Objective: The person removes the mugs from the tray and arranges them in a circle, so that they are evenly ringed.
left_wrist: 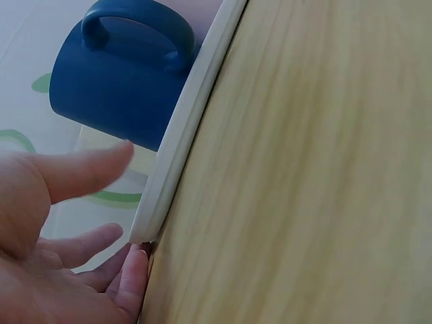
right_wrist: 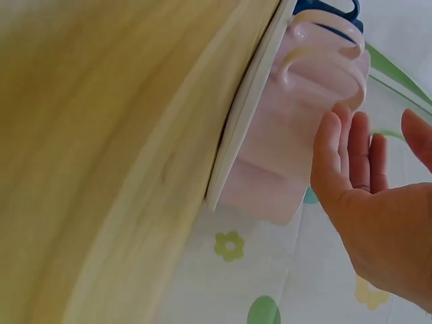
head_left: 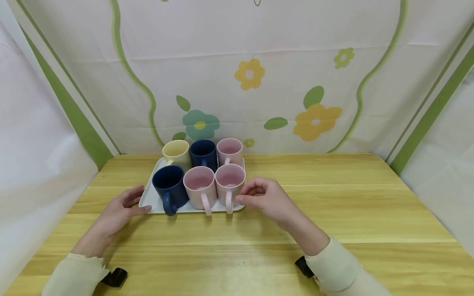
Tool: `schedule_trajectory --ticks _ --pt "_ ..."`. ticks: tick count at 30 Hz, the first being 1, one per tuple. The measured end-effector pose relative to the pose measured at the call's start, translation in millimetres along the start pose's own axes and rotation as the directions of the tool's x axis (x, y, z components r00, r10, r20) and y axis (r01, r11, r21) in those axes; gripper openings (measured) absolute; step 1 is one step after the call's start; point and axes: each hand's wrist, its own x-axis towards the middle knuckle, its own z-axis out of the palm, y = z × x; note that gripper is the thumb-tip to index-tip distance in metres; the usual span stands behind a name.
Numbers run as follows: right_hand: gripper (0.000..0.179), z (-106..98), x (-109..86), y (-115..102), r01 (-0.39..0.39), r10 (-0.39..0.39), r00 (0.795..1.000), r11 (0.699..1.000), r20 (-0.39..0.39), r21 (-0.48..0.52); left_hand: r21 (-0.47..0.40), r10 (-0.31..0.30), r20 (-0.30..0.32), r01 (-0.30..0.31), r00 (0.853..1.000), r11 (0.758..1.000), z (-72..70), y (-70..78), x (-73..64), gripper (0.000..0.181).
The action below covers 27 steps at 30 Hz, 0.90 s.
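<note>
Several mugs stand upright in two rows on a white tray [head_left: 148,200]. The back row has a pale yellow mug [head_left: 177,153], a navy mug [head_left: 203,153] and a pink mug [head_left: 229,151]. In front are another navy mug [head_left: 170,187], a pink mug [head_left: 200,187] and a second pink mug [head_left: 224,193], handles toward me. My left hand [head_left: 116,211] is at the tray's left end, fingertips at its edge in the left wrist view, thumb raised above the rim. Fingers loosely bent, my right hand [head_left: 274,201] is beside the front right pink mug, holding nothing.
The tray lies on a wooden table [head_left: 333,197], toward its back left. A white flowered curtain [head_left: 281,90] hangs right behind the table's far edge, with more white cloth at both sides.
</note>
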Motion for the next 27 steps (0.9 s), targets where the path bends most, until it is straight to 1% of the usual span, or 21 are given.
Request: schedule_trajectory --ticks 4,9,12,18,23,27 --pt "0.023 5 -0.1 2 -0.041 0.041 0.999 0.999 0.02 0.023 0.01 0.016 0.005 -0.016 1.0 1.0 -2.2 -2.5 1.9 0.091" --pt "0.024 9 0.6 3 -0.094 0.094 0.996 0.995 0.007 0.042 0.029 0.036 0.007 -0.036 0.999 0.999 -2.2 -3.5 3.3 0.092" --pt "0.027 11 1.3 3 -0.121 0.12 0.993 0.991 0.016 0.054 0.044 0.04 -0.002 -0.04 0.999 0.998 -1.5 -4.0 2.6 0.092" --pt "0.028 16 3.0 3 -0.137 0.133 0.99 0.987 0.054 0.079 0.055 0.033 -0.004 -0.033 0.999 0.998 -2.0 -5.1 1.0 0.091" --pt "0.028 17 3.6 3 -0.15 0.144 0.988 0.983 0.062 0.105 0.058 0.032 0.004 -0.033 0.999 0.998 -0.5 -4.1 2.4 0.091" --pt "0.03 18 4.4 5 -0.148 0.14 0.987 0.983 0.081 0.111 0.071 0.031 -0.005 -0.031 1.0 0.997 0.9 -4.5 2.8 0.09"
